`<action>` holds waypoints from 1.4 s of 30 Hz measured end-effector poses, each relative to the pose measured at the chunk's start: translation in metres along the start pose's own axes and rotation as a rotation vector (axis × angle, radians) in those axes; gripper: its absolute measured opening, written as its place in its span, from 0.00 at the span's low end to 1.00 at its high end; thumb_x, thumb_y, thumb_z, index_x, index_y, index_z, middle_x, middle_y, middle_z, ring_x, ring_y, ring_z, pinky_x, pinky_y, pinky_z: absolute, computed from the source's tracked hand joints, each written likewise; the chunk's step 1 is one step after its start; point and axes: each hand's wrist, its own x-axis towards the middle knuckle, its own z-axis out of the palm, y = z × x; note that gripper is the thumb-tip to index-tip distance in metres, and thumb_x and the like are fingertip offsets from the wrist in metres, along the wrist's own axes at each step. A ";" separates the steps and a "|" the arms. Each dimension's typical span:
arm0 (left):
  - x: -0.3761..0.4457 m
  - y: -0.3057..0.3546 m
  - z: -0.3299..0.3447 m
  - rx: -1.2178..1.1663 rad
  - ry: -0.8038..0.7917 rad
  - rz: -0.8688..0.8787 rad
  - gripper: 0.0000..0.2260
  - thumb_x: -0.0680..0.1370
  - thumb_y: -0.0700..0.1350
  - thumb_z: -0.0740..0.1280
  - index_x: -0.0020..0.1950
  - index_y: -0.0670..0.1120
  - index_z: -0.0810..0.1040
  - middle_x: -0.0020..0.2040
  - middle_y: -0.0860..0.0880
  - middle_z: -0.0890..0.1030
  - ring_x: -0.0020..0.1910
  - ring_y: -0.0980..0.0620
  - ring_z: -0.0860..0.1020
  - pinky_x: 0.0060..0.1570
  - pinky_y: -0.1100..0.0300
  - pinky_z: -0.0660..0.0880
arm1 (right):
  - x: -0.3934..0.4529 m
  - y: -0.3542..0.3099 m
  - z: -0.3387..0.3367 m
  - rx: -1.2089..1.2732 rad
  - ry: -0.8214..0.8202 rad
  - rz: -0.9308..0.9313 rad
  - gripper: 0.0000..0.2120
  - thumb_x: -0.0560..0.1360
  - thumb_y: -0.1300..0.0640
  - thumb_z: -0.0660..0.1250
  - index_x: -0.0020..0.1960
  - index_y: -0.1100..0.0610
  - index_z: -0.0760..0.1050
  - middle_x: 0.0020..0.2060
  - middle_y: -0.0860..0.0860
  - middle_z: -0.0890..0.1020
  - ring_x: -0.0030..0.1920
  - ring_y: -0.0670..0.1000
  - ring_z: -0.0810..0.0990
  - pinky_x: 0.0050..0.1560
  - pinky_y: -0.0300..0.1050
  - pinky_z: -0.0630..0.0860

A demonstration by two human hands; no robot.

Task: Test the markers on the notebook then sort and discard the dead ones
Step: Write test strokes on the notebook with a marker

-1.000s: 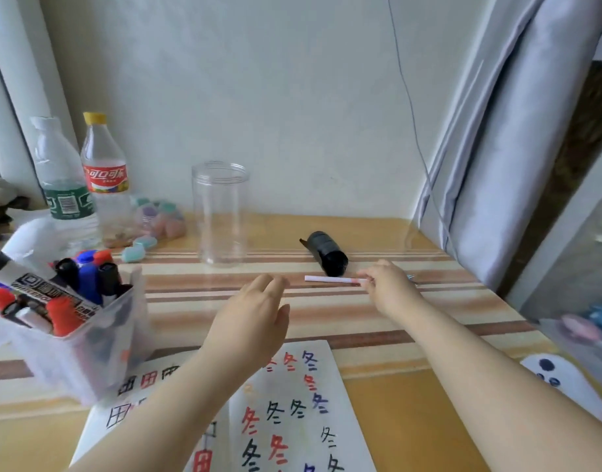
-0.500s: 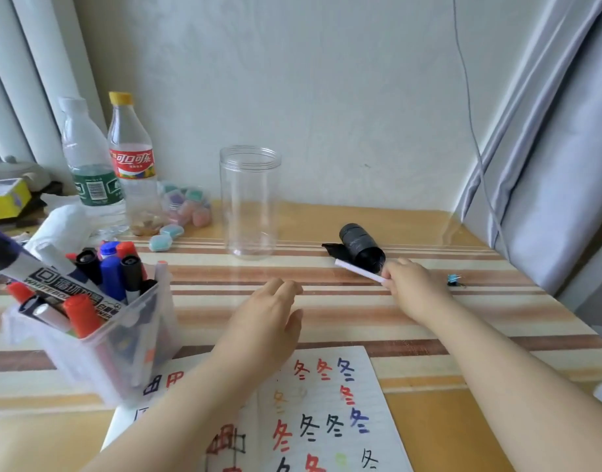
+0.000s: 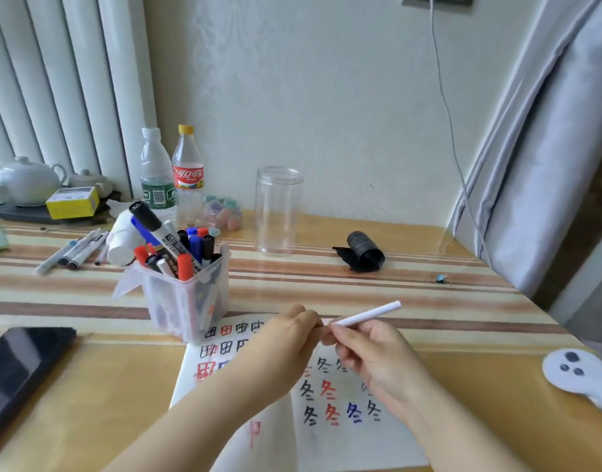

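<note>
My right hand [image 3: 372, 352] holds a thin white marker [image 3: 371, 315] above the open notebook [image 3: 330, 413], its far end pointing up and to the right. My left hand [image 3: 286, 338] pinches the marker's near end, where the cap sits, fingers curled round it. The notebook page carries red, black and blue test characters. A clear plastic tub [image 3: 187, 301] full of markers with red, blue and black caps stands just left of the notebook.
An empty clear jar [image 3: 277, 212] stands at the back, a black roll of bags [image 3: 362, 252] to its right. Loose markers [image 3: 71, 250], two bottles [image 3: 171, 178], a teapot [image 3: 25, 180] sit back left. A phone [image 3: 17, 366] lies front left.
My right hand has lifted the white marker off the table near the black roll and brought it back over the notebook. My left hand has come up to grip its near end.
</note>
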 end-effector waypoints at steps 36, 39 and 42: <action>-0.079 0.008 -0.019 0.022 -0.171 -0.036 0.07 0.81 0.47 0.50 0.48 0.49 0.65 0.45 0.54 0.70 0.44 0.54 0.68 0.44 0.64 0.63 | -0.078 0.009 -0.016 -0.314 -0.118 -0.105 0.17 0.80 0.68 0.52 0.59 0.48 0.64 0.41 0.56 0.83 0.28 0.47 0.67 0.33 0.37 0.71; -0.070 0.007 -0.010 0.003 -0.127 0.014 0.09 0.81 0.45 0.54 0.54 0.45 0.72 0.47 0.53 0.70 0.46 0.55 0.68 0.45 0.66 0.63 | -0.073 0.009 -0.015 0.104 -0.121 0.026 0.11 0.80 0.67 0.53 0.54 0.61 0.72 0.39 0.61 0.82 0.28 0.48 0.70 0.31 0.38 0.73; -0.065 0.003 0.000 -0.024 -0.062 0.030 0.07 0.80 0.44 0.57 0.50 0.43 0.74 0.45 0.50 0.75 0.45 0.53 0.71 0.42 0.64 0.63 | -0.070 0.016 -0.011 0.348 -0.104 0.089 0.12 0.78 0.69 0.51 0.52 0.65 0.73 0.35 0.62 0.80 0.27 0.48 0.72 0.29 0.38 0.75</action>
